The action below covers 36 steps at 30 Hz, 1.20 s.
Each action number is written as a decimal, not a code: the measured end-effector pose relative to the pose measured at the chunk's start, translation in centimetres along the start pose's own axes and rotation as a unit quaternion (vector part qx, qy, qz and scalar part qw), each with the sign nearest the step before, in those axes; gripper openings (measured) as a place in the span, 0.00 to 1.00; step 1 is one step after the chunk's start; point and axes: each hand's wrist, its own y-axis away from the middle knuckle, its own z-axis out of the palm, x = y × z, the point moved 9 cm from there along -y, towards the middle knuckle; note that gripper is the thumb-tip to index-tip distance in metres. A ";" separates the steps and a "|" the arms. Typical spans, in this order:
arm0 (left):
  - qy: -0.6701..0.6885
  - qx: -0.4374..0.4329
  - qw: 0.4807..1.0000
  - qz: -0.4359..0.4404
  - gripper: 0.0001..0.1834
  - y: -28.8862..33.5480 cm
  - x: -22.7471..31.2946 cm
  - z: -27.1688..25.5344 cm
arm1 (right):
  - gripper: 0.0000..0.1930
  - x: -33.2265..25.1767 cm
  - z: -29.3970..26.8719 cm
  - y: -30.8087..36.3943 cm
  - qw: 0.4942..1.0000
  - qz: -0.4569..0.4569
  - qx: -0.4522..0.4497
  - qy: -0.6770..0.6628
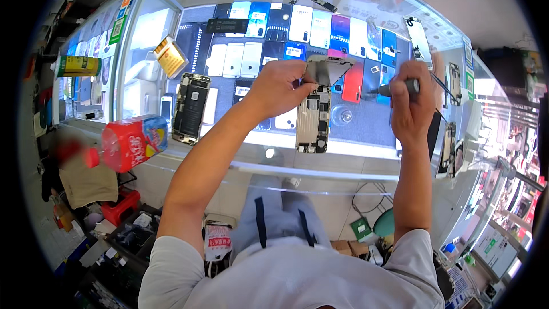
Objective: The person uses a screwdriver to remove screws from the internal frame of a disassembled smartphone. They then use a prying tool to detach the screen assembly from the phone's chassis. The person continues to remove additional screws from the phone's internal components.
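Observation:
On the glass counter in front of me lies an opened phone body (pixel 313 123), its inner parts showing. My left hand (pixel 281 84) is closed, with thumb and fingers pinching the edge of a silvery phone screen panel (pixel 327 71) tilted up at the body's far end. Farther right, my right hand (pixel 413 106) is wrapped round a dark grey handled tool (pixel 407 86), probably a screwdriver, whose thin end points left. Its tip stands apart from the phone. A second opened phone (pixel 192 109) rests to the left of my left forearm.
Rows of phones (pixel 251 60) show beneath the glass. On the counter are a black battery (pixel 227 26), a cigarette pack (pixel 170 57), a red drink bottle (pixel 134 143), a yellow-green can (pixel 80 66), a small clear round dish (pixel 342 115) and loose phone parts (pixel 418 40) at right.

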 end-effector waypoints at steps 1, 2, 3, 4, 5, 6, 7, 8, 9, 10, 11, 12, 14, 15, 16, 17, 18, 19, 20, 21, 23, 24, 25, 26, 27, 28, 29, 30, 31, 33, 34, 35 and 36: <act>-0.008 -0.007 1.000 0.004 0.05 -0.2 -0.1 0.0 | 0.05 1.4 1.0 -0.2 0.994 0.065 0.007 -0.088; 0.005 -0.016 1.000 0.010 0.05 -0.3 -0.1 0.0 | 0.06 2.8 1.9 -0.1 0.976 0.129 0.015 -0.175; 0.000 -0.024 0.999 0.021 0.05 -0.4 0.0 0.0 | 0.07 3.1 2.0 -0.1 0.977 0.125 0.040 -0.169; -0.007 -0.033 0.999 0.032 0.04 -0.5 0.1 0.0 | 0.08 3.4 2.2 0.1 0.977 0.122 0.064 -0.164; -0.010 -0.034 0.998 0.053 0.04 -0.4 0.4 -0.2 | 0.08 3.8 2.5 0.4 0.977 0.116 0.082 -0.160; -0.018 -0.045 0.998 0.038 0.04 -0.5 0.0 -0.1 | 0.09 4.2 2.8 0.7 0.967 0.103 0.103 -0.207; -0.012 -0.039 0.998 0.045 0.04 -0.4 0.2 -0.3 | 0.09 3.3 3.3 0.7 0.983 0.024 0.095 -0.153; -0.010 -0.036 0.998 0.057 0.04 -0.5 0.4 -0.4 | 0.09 2.6 4.0 1.0 0.990 -0.046 0.090 -0.096; -0.011 -0.038 0.998 0.057 0.05 -0.3 0.4 -0.2 | 0.10 1.5 4.4 1.8 0.988 -0.125 0.086 -0.030; -0.011 -0.035 0.997 0.064 0.04 -0.3 0.6 -0.2 | 0.11 2.6 4.7 2.4 0.985 -0.079 0.085 -0.126; -0.008 -0.034 0.997 0.065 0.03 -0.2 0.6 -0.2 | 0.10 3.3 4.6 2.8 0.983 -0.060 0.093 -0.144; -0.008 -0.032 0.997 0.071 0.03 -0.2 0.8 -0.2 | 0.10 3.5 4.6 3.1 0.980 -0.070 0.100 -0.160; -0.005 -0.031 0.997 0.074 0.03 -0.2 0.9 -0.2 | 0.09 3.3 4.8 3.5 0.977 -0.096 0.094 -0.168; -0.002 -0.032 0.997 0.070 0.03 -0.1 0.8 -0.3 | 0.09 3.2 4.9 3.6 0.979 -0.102 0.091 -0.149; 0.002 -0.030 0.997 0.071 0.04 -0.1 0.8 -0.3 | 0.09 3.0 5.0 3.6 0.982 -0.108 0.087 -0.129; -0.001 -0.033 0.997 0.066 0.04 0.0 0.7 -0.1 | 0.08 2.8 5.2 3.5 0.986 -0.106 0.081 -0.104; -0.006 -0.033 0.997 0.068 0.04 0.0 0.6 -0.1 | 0.08 2.4 5.3 3.5 0.986 -0.118 0.080 -0.088; -0.014 -0.030 0.997 0.072 0.04 0.0 0.6 -0.1 | 0.09 2.2 5.5 3.5 0.987 -0.122 0.077 -0.068; -0.004 -0.024 0.996 0.090 0.04 0.1 0.8 -0.2 | 0.09 2.0 5.7 3.5 0.988 -0.123 0.075 -0.047; 0.002 -0.015 0.994 0.111 0.04 0.1 1.0 -0.2 | 0.09 1.7 6.0 3.5 0.988 -0.133 0.072 -0.031; 0.009 -0.008 0.991 0.130 0.05 0.2 1.1 -0.3 | 0.09 1.4 6.4 3.4 0.987 -0.147 0.066 0.001; 0.011 -0.010 0.992 0.126 0.05 0.2 0.9 -0.3 | 0.10 1.3 6.4 3.4 0.986 -0.149 0.069 0.006; 0.012 -0.011 0.992 0.123 0.05 0.2 0.8 -0.3 | 0.10 1.3 6.4 3.4 0.986 -0.153 0.072 0.010; 0.010 -0.011 0.992 0.126 0.05 0.3 0.9 -0.4 | 0.10 1.5 6.5 3.4 0.987 -0.146 0.070 0.021; 0.008 -0.010 0.991 0.130 0.05 0.4 0.9 -0.4 | 0.10 1.3 6.5 3.4 0.984 -0.161 0.073 0.018; 0.006 -0.009 0.991 0.134 0.05 0.4 1.0 -0.4 | 0.11 1.3 6.6 3.4 0.984 -0.164 0.071 0.024; -0.002 -0.013 0.991 0.132 0.05 0.3 1.0 -0.4 | 0.11 1.3 6.6 3.4 0.983 -0.165 0.071 0.032; -0.010 -0.019 0.991 0.131 0.05 0.3 0.9 -0.4 | 0.11 1.3 6.7 3.4 0.983 -0.165 0.067 0.031; -0.020 -0.024 0.991 0.129 0.05 0.2 0.9 -0.3 | 0.11 1.3 6.7 3.3 0.984 -0.164 0.065 0.031; 0.003 -0.017 0.992 0.122 0.05 0.2 0.8 -0.4 | 0.11 1.0 6.8 3.2 0.983 -0.166 0.067 0.040; 0.014 -0.014 0.993 0.119 0.06 0.2 0.6 -0.3 | 0.11 0.7 6.7 3.1 0.982 -0.169 0.070 0.049; 0.020 -0.014 0.992 0.121 0.06 0.1 0.6 -0.3 | 0.12 0.4 6.8 3.0 0.981 -0.172 0.073 0.060; 0.026 -0.014 0.992 0.123 0.06 0.1 0.5 -0.2 | 0.12 -0.3 7.0 3.1 0.975 -0.197 0.057 0.090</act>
